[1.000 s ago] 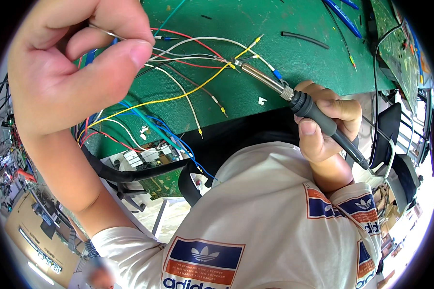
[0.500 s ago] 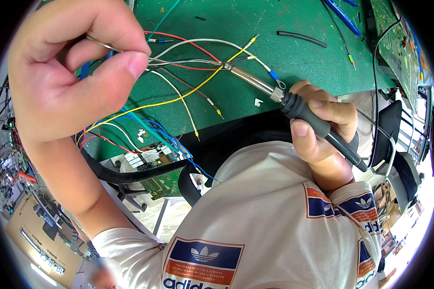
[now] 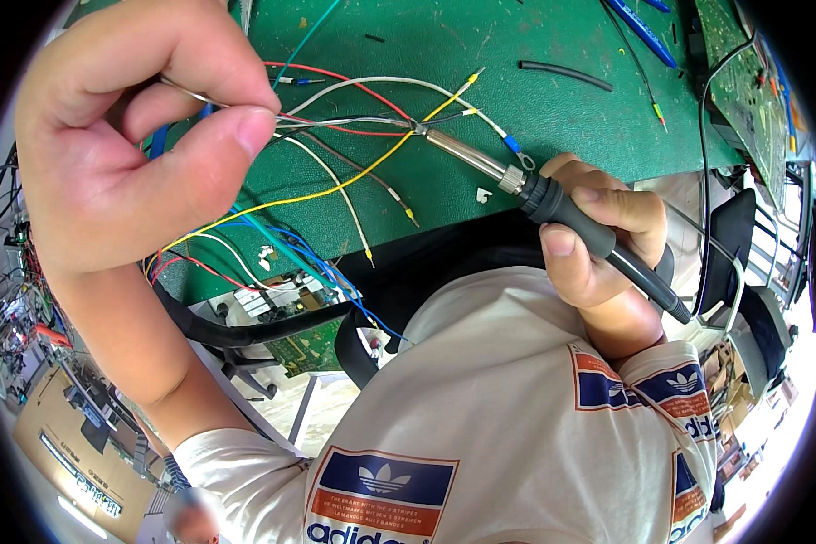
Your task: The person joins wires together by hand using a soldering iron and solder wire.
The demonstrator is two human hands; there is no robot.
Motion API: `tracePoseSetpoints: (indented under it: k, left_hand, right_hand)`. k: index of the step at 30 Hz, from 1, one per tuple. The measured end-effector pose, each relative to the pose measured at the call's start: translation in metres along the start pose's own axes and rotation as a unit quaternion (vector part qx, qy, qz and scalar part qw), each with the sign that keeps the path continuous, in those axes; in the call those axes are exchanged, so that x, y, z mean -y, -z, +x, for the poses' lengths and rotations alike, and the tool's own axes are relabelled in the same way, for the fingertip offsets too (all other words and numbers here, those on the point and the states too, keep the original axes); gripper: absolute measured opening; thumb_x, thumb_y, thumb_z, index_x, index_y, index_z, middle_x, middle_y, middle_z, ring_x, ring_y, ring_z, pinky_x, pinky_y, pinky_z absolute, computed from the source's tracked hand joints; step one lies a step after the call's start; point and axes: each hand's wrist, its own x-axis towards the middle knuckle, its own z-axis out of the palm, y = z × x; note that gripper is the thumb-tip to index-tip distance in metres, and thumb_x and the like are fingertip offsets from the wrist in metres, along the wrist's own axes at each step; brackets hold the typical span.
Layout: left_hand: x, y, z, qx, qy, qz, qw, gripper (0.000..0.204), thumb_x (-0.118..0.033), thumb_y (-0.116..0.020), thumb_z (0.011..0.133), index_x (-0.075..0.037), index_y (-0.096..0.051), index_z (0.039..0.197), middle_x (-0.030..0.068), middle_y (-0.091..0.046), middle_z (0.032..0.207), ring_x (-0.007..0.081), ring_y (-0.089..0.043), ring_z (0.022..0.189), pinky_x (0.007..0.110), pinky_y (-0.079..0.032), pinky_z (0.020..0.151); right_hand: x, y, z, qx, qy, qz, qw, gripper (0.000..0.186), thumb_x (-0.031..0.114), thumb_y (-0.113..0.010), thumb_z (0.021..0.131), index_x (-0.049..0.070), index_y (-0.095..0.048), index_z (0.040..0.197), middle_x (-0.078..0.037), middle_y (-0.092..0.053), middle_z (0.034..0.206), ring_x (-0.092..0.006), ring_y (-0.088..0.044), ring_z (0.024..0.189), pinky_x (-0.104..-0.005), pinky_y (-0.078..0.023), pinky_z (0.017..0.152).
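My left hand (image 3: 145, 172), at the upper left, pinches a thin silvery wire (image 3: 195, 94) between thumb and forefinger. My right hand (image 3: 607, 236) grips a soldering iron (image 3: 548, 204) by its dark handle, metal shaft angled up-left. Its tip (image 3: 421, 129) sits at a cluster where white, black and red wires (image 3: 381, 121) meet, beside a crossing yellow wire (image 3: 335, 189); whether it touches them is too small to tell. Loose wires with yellow and blue crimp ends lie around, one with a ring terminal (image 3: 527, 160). Several blue wires (image 3: 304, 249) trail over the mat's near edge.
A green mat (image 3: 562, 118) covers the bench. On it lie a black tube (image 3: 564, 73) and blue-handled tools (image 3: 642, 32). Circuit boards (image 3: 734, 109) stand at the right, near a black chair (image 3: 730, 236). Wire clutter fills the far left; another person (image 3: 190, 517) is at the bottom left.
The iron and my right hand have shifted slightly left, with the tip now lower. My left hand has moved a little down, its pinch unchanged, and the wire cluster has shifted with them.
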Motion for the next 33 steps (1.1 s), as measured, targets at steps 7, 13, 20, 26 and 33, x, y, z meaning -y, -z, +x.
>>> tracePoseSetpoints:
  k: [7, 13, 20, 26, 33]
  left_hand:
    - [0.000, 0.005, 0.000, 0.019, -0.002, 0.013, 1.000, 0.013, 0.001, -0.065, 0.067, 0.002, -0.063, 0.079, -0.0028, -0.036, 0.057, 0.0107, -0.034, 0.057, 0.028, -0.025, 0.053]
    - [0.001, 0.003, 0.003, 0.018, -0.014, 0.019, 1.000, 0.013, 0.000, -0.066, 0.067, 0.001, -0.064, 0.079, -0.0037, -0.035, 0.056, 0.0106, -0.033, 0.055, 0.028, -0.025, 0.052]
    - [0.001, 0.001, 0.003, 0.014, -0.010, 0.011, 1.000, 0.013, 0.001, -0.066, 0.066, 0.001, -0.064, 0.079, -0.0032, -0.036, 0.056, 0.0102, -0.031, 0.054, 0.028, -0.024, 0.052]
    - [-0.004, -0.002, 0.006, 0.009, -0.005, 0.016, 1.000, 0.013, 0.001, -0.066, 0.064, 0.001, -0.064, 0.077, -0.0018, -0.039, 0.056, 0.0104, -0.032, 0.053, 0.028, -0.024, 0.051]
    - [-0.012, -0.007, 0.011, 0.000, 0.014, 0.030, 0.999, 0.011, 0.000, -0.067, 0.063, 0.001, -0.062, 0.073, 0.0011, -0.046, 0.057, 0.0114, -0.036, 0.052, 0.028, -0.025, 0.051]
  right_hand:
    - [0.001, 0.000, 0.001, 0.004, -0.001, -0.002, 1.000, 0.036, -0.001, -0.073, 0.083, -0.004, -0.047, 0.108, -0.010, -0.057, 0.071, -0.0156, -0.054, 0.058, -0.0351, -0.048, 0.059]
    - [0.001, 0.001, 0.001, 0.005, -0.006, 0.001, 1.000, 0.036, -0.001, -0.073, 0.084, -0.004, -0.047, 0.109, -0.010, -0.057, 0.070, -0.0154, -0.054, 0.057, -0.0345, -0.048, 0.058]
    - [0.002, 0.001, 0.002, 0.007, -0.012, -0.003, 1.000, 0.037, 0.001, -0.074, 0.084, -0.002, -0.047, 0.109, -0.009, -0.058, 0.069, -0.0153, -0.053, 0.058, -0.0355, -0.048, 0.059]
    - [0.004, 0.002, -0.001, 0.007, -0.028, -0.020, 0.999, 0.037, 0.003, -0.075, 0.085, -0.002, -0.047, 0.109, -0.009, -0.057, 0.069, -0.0157, -0.053, 0.059, -0.0358, -0.049, 0.060]
    - [0.003, -0.001, 0.002, 0.004, -0.021, -0.013, 1.000, 0.036, 0.004, -0.075, 0.085, -0.001, -0.048, 0.109, -0.008, -0.058, 0.069, -0.0160, -0.053, 0.058, -0.0351, -0.047, 0.058]
